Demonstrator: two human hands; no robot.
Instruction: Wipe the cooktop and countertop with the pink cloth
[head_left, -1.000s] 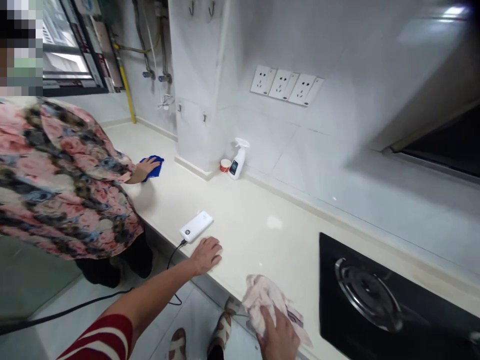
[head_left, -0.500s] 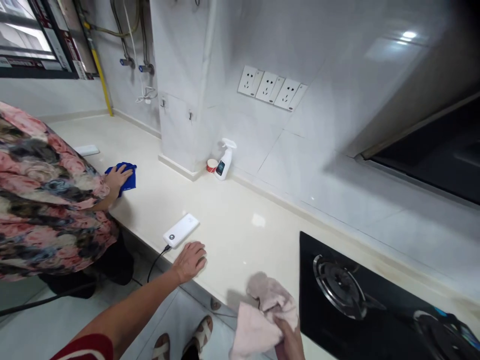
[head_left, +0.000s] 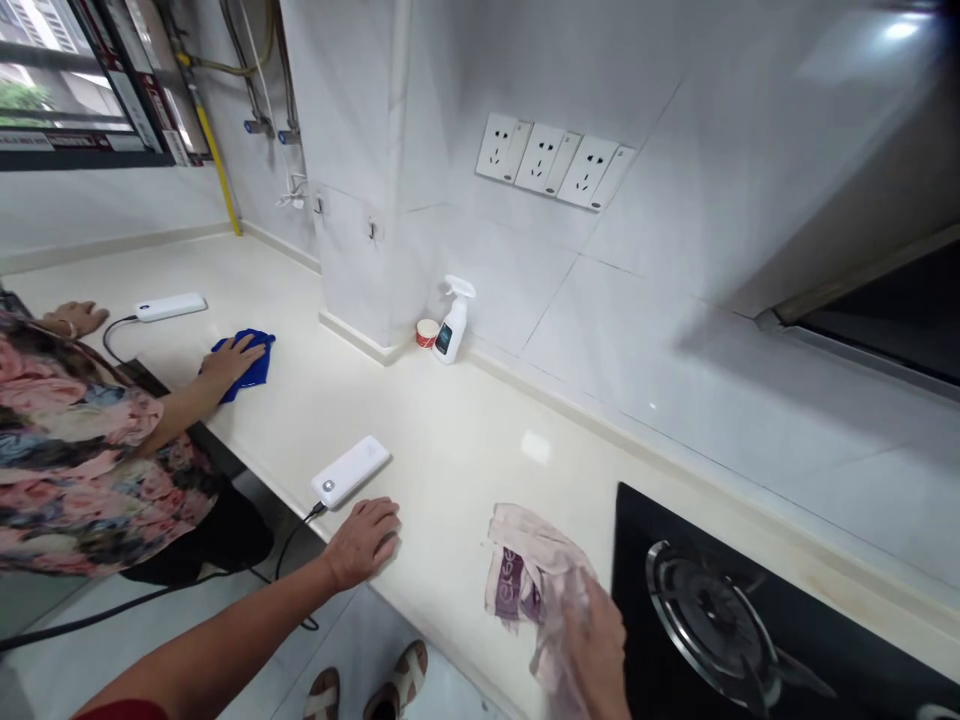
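Note:
My right hand [head_left: 596,640] grips a pale pink cloth [head_left: 536,540] with a purple patch, just left of the gas hob. Part of the cloth spreads over the counter and the rest hangs beneath my hand; motion blurs both a little. My left hand [head_left: 365,543] rests on the counter's front edge, empty, its fingers stretched out. Close behind it lies a white power bank [head_left: 351,470] with a black cable plugged into its near end. The cream counter [head_left: 450,450] runs under all of these.
A black gas hob [head_left: 645,640] is set into the counter at right. By the wall stand a white spray bottle [head_left: 451,325] and a small red-and-white tub [head_left: 427,333]. At left, a co-worker's hand [head_left: 229,360] presses a blue cloth [head_left: 259,372]; another white power bank [head_left: 171,307] lies beyond.
My right hand has lifted the cloth's near part less and spread it farther onto the counter, showing the purple patch. The co-worker has shifted left, revealing another hand. My left hand stays put.

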